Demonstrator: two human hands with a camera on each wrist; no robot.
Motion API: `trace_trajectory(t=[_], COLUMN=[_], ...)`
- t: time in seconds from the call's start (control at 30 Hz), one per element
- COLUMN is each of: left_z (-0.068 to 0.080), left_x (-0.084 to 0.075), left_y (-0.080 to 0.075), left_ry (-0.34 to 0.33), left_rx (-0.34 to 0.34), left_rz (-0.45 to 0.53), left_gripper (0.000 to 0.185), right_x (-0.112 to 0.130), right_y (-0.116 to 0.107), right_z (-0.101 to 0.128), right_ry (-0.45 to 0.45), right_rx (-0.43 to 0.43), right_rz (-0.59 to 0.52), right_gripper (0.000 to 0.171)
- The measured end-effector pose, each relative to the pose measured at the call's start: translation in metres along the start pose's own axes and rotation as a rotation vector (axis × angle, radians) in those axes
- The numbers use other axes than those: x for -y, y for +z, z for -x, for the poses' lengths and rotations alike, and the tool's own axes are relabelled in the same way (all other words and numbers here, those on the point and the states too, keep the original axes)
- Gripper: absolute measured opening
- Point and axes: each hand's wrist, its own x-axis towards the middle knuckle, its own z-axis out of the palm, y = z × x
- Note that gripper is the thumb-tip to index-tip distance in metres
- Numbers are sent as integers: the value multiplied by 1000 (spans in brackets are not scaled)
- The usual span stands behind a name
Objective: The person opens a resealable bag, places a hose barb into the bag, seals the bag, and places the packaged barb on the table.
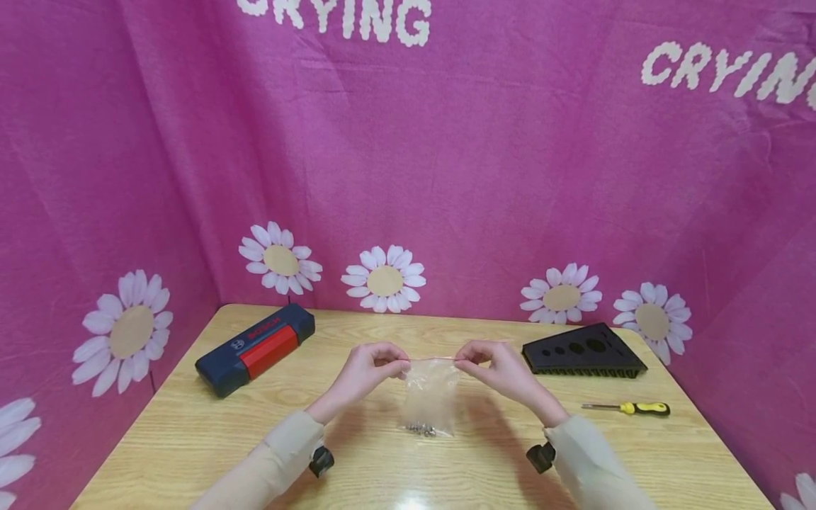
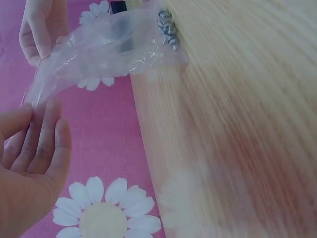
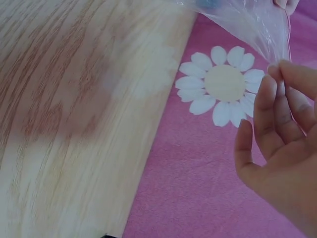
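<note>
head: left hand (image 1: 370, 368) and right hand (image 1: 494, 367) each pinch a top corner of the clear bag (image 1: 430, 393) above mid wooden table (image 1: 191, 425); blue case (image 1: 255, 348) at 10 o'clock; black block (image 1: 583, 350) at 2; screwdriver (image 1: 627, 408) at 3; pink daisy cloth (image 1: 446, 177) behind | left wrist: screws (image 2: 167, 29) in the bag's bottom, at 12 | right wrist: fingers (image 3: 277, 106) pinch the bag's edge at 2

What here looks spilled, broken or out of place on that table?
Nothing stands out. The screws sit inside the clear bag, pinched at its top by the left hand and right hand. The screwdriver, blue case and black block lie flat.
</note>
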Motion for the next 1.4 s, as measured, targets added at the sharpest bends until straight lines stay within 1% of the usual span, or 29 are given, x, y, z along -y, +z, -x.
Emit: trace_trajectory(t=[0.13, 0.33, 0.4, 0.57, 0.7, 0.77, 0.87, 1.0, 1.07, 1.2, 1.3, 1.4], left_z=[-9, -27, -34, -52, -65, -70, -76, -81, -84, -88, -91, -94], left_x=[5, 14, 18, 28, 41, 48, 59, 68, 71, 72, 71, 71], left_y=[-2, -5, -6, -5, -2, -1, 3, 7, 8, 10, 10, 10], left_ry=[3, 15, 5, -20, -40, -60, -69, -76, -87, -84, -78, -90], left_rx=[-4, -4, -13, -45, -51, -52, -56, -53, -52, -57, -62, -69], left_rz=[-24, -35, -43, -98, -140, -171, -249, -346, -383, -448, -475, -498], left_gripper=[12, 11, 9, 7, 7, 6, 5, 3, 1, 2, 3, 4], right_x=[-5, -16, -21, -35, -50, -56, -61, -63, -62, -62, -62, -63], right_y=[4, 14, 17, 26, 35, 40, 48, 56, 58, 62, 62, 62], right_z=[-6, -20, -27, -43, -53, -57, -61, -66, -68, -71, -73, -76], right_ry=[17, 31, 46, 91, 141, 175, 217, 274, 302, 344, 374, 403], right_rx=[-40, -88, -99, -115, -101, -88, -61, -23, -7, 16, 25, 29], right_rz=[1, 11, 17, 41, 54, 74, 111, 148, 173, 234, 261, 282], right_gripper=[4, 6, 6, 6, 6, 7, 7, 4, 5, 5, 6, 6])
